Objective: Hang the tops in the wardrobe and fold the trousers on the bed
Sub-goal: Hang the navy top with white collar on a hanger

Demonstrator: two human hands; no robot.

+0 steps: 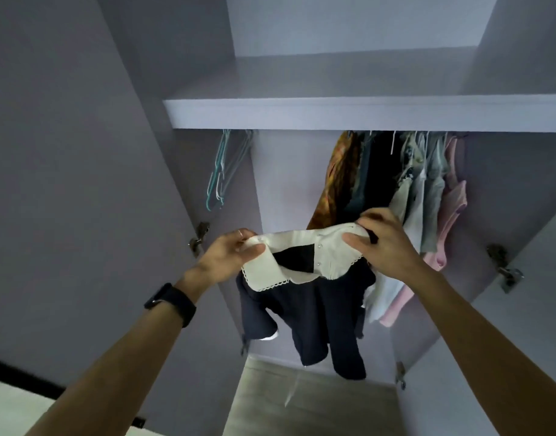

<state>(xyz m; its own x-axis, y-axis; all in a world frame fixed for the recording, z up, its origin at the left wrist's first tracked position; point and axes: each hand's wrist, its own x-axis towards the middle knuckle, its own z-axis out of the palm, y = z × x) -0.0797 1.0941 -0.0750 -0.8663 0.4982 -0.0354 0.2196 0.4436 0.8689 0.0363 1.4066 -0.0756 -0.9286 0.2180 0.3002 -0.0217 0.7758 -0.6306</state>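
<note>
Two bare forearms are stretched forward from the lower corners, and a dark watch (171, 302) is worn on the left wrist. A top (314, 316) is held up between the hands, in front of the open wardrobe (286, 184) and clear of its floor (301, 401).

The left hand (235, 256) is closed on the left end of the collar (301, 243), with the cloth pinched between thumb and fingers; a thin ring (240, 234) is seen on one finger. The right hand (386, 243) is closed on the collar's right end, thumb in front and fingers curled over the upper edge.

The top is dark navy, almost black. Its collar is broad and cream, edged with a fine scalloped trim, and small pearly buttons are set on its right half. A short sleeve with a pale edge is seen at the lower left, and the body hangs in loose folds below the hands. Whether a hanger is inside cannot be told.

Farther back, clothes (427, 190) are hung in a row on the right: orange patterned, dark, grey and pink. Bare hangers (221, 171) are hung at the left. A shelf (364, 113) is fixed above them all.
</note>
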